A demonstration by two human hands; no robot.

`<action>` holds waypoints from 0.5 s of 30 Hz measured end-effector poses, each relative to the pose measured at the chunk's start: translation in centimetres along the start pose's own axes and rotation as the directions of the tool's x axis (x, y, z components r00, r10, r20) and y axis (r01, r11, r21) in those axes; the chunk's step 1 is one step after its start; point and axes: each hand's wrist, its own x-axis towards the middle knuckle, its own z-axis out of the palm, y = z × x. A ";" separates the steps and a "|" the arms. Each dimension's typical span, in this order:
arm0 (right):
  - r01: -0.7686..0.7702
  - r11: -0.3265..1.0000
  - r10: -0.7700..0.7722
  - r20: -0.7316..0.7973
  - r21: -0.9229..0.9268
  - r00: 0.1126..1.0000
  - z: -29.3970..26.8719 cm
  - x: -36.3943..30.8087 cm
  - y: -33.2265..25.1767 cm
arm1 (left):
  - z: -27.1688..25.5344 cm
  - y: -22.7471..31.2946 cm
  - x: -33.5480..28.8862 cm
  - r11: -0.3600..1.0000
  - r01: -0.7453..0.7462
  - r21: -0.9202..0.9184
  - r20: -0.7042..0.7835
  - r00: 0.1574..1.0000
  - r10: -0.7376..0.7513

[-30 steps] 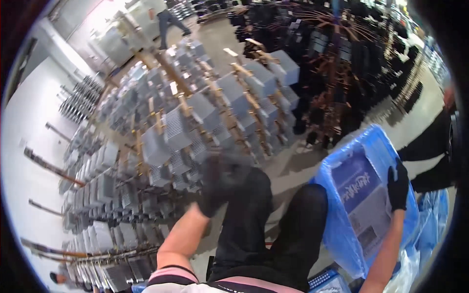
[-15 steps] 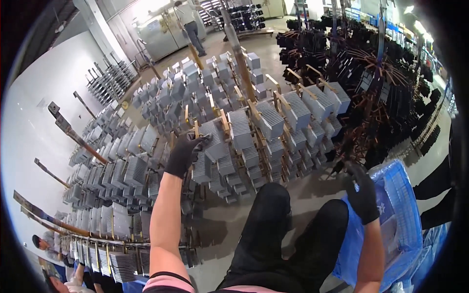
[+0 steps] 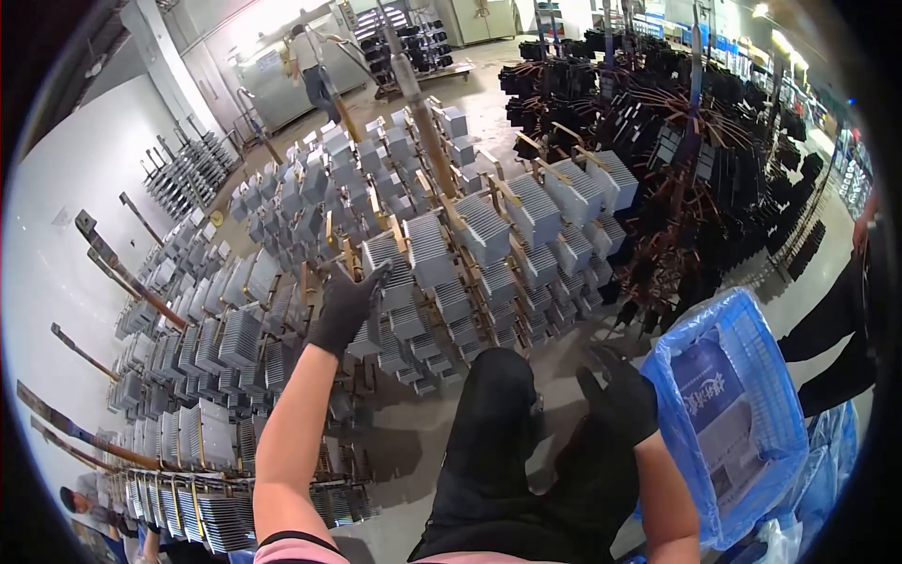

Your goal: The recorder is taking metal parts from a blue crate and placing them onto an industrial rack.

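Note:
My left hand (image 3: 346, 308), in a black glove, has its fingers bent round the left edge of a grey finned heat sink (image 3: 387, 268). This heat sink is in the near row of a hanging rack, beside other grey finned heat sinks (image 3: 429, 249) mounted on brass-coloured clips (image 3: 398, 233). My right hand (image 3: 620, 399), also black-gloved, is over my right thigh, left of a blue plastic-lined crate (image 3: 678, 451). Its thumb and fingers stand apart and hold nothing that I can see.
More racks of grey parts (image 3: 221, 338) fill the left. Dark parts on coppery racks (image 3: 658, 188) stand at the right. A printed sheet (image 3: 719, 414) lies in the crate. One person (image 3: 315, 70) is at the back, another (image 3: 89, 508) at the lower left, and dark-clothed legs (image 3: 832, 320) show right.
My right hand has moved left from the crate's edge to above my thigh. My left hand stays at the heat sink. The view has shifted, showing more of the crate's inside.

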 end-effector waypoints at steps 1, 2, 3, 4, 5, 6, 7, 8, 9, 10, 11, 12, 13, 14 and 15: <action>-0.053 0.998 0.054 0.063 -0.016 0.997 -0.6 0.0 -0.3 | -0.2 0.9 0.1 0.964 -0.100 0.247 0.084 0.993 0.082; -0.103 0.994 0.107 0.125 -0.033 0.986 -0.8 -0.1 -0.2 | -0.3 1.8 0.2 0.857 -0.215 0.468 0.183 0.973 0.143; -0.109 0.994 0.111 0.120 -0.028 0.987 -0.8 -0.2 -0.3 | -0.9 2.3 0.1 0.688 -0.325 0.649 0.281 0.943 0.181; -0.081 0.997 0.080 0.116 0.012 0.990 -0.8 -0.3 -0.4 | -1.0 2.3 0.1 0.683 -0.332 0.651 0.286 0.940 0.185; -0.054 0.997 0.048 0.112 0.051 0.993 -0.8 -0.4 -0.4 | -1.1 1.9 0.1 0.761 -0.362 0.538 0.255 0.931 0.262; -0.025 0.996 0.015 0.106 0.090 0.994 -0.9 -0.6 -0.3 | -1.1 1.4 0.0 0.821 -0.392 0.415 0.213 0.919 0.331; -0.030 0.995 0.020 0.104 0.095 0.994 -0.6 -0.9 0.2 | -1.1 0.8 0.0 0.861 -0.423 0.283 0.162 0.906 0.392; -0.040 0.982 0.017 0.121 0.184 0.993 0.2 -1.2 1.1 | -1.0 0.1 -0.2 0.857 -0.429 0.285 0.170 0.903 0.395; -0.050 0.961 0.013 0.138 0.272 0.990 1.0 -1.5 1.9 | -0.9 -0.6 -0.5 0.935 -0.333 0.119 0.154 0.937 0.313; -0.061 0.932 0.006 0.155 0.357 0.988 1.6 -1.9 2.4 | -0.8 -1.4 -0.8 0.974 -0.219 -0.050 0.153 0.962 0.224; -0.069 0.929 0.012 0.156 0.363 0.988 2.1 -1.9 2.5 | -0.8 -1.3 -0.8 0.972 -0.094 -0.216 0.169 0.977 0.132; -0.079 0.894 0.002 0.173 0.441 0.985 2.5 -1.8 2.5 | -1.2 -1.4 -0.8 0.973 -0.091 -0.211 0.178 0.975 0.130; -0.101 0.857 0.003 0.191 0.505 0.982 2.5 -2.0 2.7 | -1.2 -0.3 -0.7 0.912 0.057 -0.405 0.203 0.979 0.029; -0.123 0.815 0.003 0.208 0.567 0.978 2.5 -2.3 2.9 | -1.4 1.0 -0.7 0.794 0.206 -0.572 0.249 0.966 -0.071; -0.142 0.815 0.021 0.217 0.561 0.976 2.5 -2.6 2.8 | -1.3 1.8 -0.9 0.624 0.343 -0.702 0.314 0.936 -0.161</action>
